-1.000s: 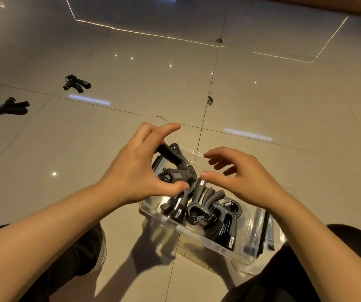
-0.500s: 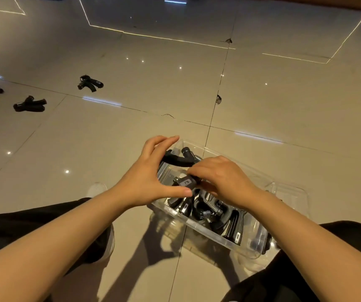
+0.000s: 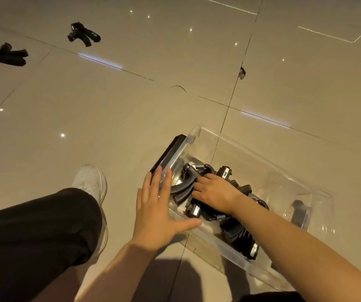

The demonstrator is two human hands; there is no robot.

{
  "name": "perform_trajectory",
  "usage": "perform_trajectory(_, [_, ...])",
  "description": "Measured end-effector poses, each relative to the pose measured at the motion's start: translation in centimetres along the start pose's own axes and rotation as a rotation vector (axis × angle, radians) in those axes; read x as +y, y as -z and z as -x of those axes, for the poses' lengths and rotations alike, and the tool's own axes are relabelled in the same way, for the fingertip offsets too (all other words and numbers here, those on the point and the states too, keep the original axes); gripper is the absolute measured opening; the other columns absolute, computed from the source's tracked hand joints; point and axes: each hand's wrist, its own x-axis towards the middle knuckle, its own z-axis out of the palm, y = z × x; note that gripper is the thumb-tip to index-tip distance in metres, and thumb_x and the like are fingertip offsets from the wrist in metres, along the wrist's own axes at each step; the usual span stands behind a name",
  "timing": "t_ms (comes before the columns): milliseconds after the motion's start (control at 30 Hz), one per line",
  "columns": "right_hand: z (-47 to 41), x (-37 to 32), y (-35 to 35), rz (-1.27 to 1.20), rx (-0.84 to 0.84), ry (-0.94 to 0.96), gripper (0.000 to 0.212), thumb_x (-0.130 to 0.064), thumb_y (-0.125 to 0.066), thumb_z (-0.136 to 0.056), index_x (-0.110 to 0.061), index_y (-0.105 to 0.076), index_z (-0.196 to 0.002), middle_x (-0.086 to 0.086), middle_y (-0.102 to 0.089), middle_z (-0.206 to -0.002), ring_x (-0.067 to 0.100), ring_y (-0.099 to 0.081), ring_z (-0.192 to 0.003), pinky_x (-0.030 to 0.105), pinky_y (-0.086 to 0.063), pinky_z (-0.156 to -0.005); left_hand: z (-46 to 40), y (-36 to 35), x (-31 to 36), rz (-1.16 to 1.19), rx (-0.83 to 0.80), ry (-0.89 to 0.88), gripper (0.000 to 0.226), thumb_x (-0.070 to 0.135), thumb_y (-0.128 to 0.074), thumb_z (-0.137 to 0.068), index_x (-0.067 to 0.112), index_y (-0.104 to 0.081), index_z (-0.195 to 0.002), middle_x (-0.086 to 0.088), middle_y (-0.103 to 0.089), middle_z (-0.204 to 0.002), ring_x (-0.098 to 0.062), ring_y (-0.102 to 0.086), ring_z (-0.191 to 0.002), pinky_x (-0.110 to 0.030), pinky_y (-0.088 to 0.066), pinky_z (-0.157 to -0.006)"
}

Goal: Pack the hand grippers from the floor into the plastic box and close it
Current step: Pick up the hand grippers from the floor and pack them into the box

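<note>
Nearest the camera, a dark trouser leg (image 3: pixel 33 232) and a white shoe (image 3: pixel 90 182) sit at the lower left, and both forearms reach forward from the bottom edge. The left hand (image 3: pixel 157 216) lies flat with straight, spread fingers against the near-left rim of the clear plastic box (image 3: pixel 268 162); its grip is released and holds nothing, the fingertips touching a black-edged clear panel (image 3: pixel 170 155) that leans at the box's left end, possibly the lid, though that is hard to make out. Just to its right, the right hand (image 3: pixel 215 192) is down inside the box with fingers curled over a hand gripper (image 3: pixel 182 187) on top of the pile of grippers (image 3: pixel 236 229); it seems to be grasping or pressing that one into place, but the fingertips are hidden, so which of the two is uncertain. The box runs long from near-right to far-left, its far half showing bare see-through floor. The coming move likely turns on the two loose grippers left on the floor: one (image 3: pixel 83 34) and another (image 3: pixel 6 55) both lie well apart from the box, far off to the upper left, so the free left hand is the nearer one for them. A dark block (image 3: pixel 299 212) behind the box's right wall is too blurred to identify.
</note>
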Motion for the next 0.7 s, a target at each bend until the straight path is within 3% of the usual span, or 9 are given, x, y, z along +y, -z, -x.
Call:
perform_trajectory(100, [0.2, -0.3, -1.0, -0.172, -0.006, -0.098, 0.029, -0.007, -0.079, -0.058, -0.015, -0.069, -0.084, 0.001, -0.064, -0.08, 0.023, -0.061, -0.079, 0.035, -0.054, -0.074, -0.1, -0.2, -0.2, 0.019, -0.001, -0.013, 0.114, 0.1, -0.021, -0.047, 0.048, 0.034, -0.133, 0.022, 0.044, -0.14, -0.007, 0.034, -0.135, -0.04, 0.002, -0.117])
perform_trajectory(233, [0.4, -0.5, -0.1, -0.355, -0.046, -0.186, 0.036, -0.003, -0.055, -0.077, -0.008, -0.06, -0.112, 0.009, -0.059, -0.106, 0.025, -0.052, -0.101, 0.035, -0.047, -0.077, -0.2, -0.5, -0.6, 0.027, 0.016, -0.048, 0.114, 0.098, -0.027, -0.052, 0.045, 0.026, -0.139, 0.019, 0.038, -0.144, -0.009, 0.029, -0.137, -0.039, 0.0, -0.115])
perform_trajectory(300, [0.6, -0.8, 0.3, -0.4, -0.021, -0.266, 0.036, -0.005, -0.049, -0.082, -0.01, -0.057, -0.117, 0.007, -0.057, -0.111, 0.024, -0.051, -0.106, 0.036, -0.047, -0.075, -0.3, -0.5, -0.7, 0.015, 0.022, -0.058, 0.114, 0.098, -0.025, -0.052, 0.044, 0.025, -0.139, 0.017, 0.035, -0.146, -0.01, 0.028, -0.137, -0.038, 0.0, -0.114])
perform_trajectory(433, [2.0, -0.9, 2.0, -0.433, 0.048, -0.451, 0.035, -0.012, -0.046, -0.088, -0.017, -0.057, -0.121, 0.002, -0.058, -0.115, 0.022, -0.052, -0.108, 0.037, -0.051, -0.075, -0.5, -0.2, -0.8, 0.005, -0.007, -0.071, 0.118, 0.096, -0.03, -0.051, 0.041, 0.025, -0.139, 0.011, 0.03, -0.149, -0.012, 0.026, -0.137, -0.037, 0.002, -0.111])
perform_trajectory(567, [4.9, -1.1, 5.0, -0.51, -0.018, -0.674, 0.036, -0.02, -0.047, -0.092, -0.024, -0.052, -0.128, 0.0, -0.053, -0.125, 0.022, -0.054, -0.108, 0.037, -0.049, -0.084, -0.7, 1.1, -0.9, 0.009, -0.175, -0.09, 0.126, 0.086, -0.052, -0.051, 0.044, 0.031, -0.135, 0.006, 0.037, -0.148, -0.018, 0.027, -0.139, -0.043, 0.004, -0.114])
perform_trajectory(633, [6.3, -1.7, 7.2, -0.542, -0.021, -0.747, 0.037, -0.023, -0.049, -0.092, -0.025, -0.051, -0.128, 0.0, -0.052, -0.127, 0.021, -0.054, -0.109, 0.036, -0.048, -0.087, -0.7, 2.0, -1.3, -0.051, -0.244, -0.109, 0.126, 0.078, -0.061, -0.059, 0.04, 0.029, -0.138, 0.004, 0.037, -0.149, -0.022, 0.027, -0.14, -0.047, 0.002, -0.114])
perform_trajectory(700, [7.4, -3.0, 9.8, -0.577, 0.009, -0.805, 0.039, -0.024, -0.054, -0.091, -0.026, -0.05, -0.129, 0.0, -0.051, -0.129, 0.019, -0.055, -0.108, 0.035, -0.047, -0.089, -0.4, 3.2, -1.9, -0.17, -0.208, -0.141, 0.115, 0.069, -0.06, -0.072, 0.033, 0.023, -0.143, -0.001, 0.028, -0.153, -0.024, 0.025, -0.141, -0.048, 0.0, -0.115])
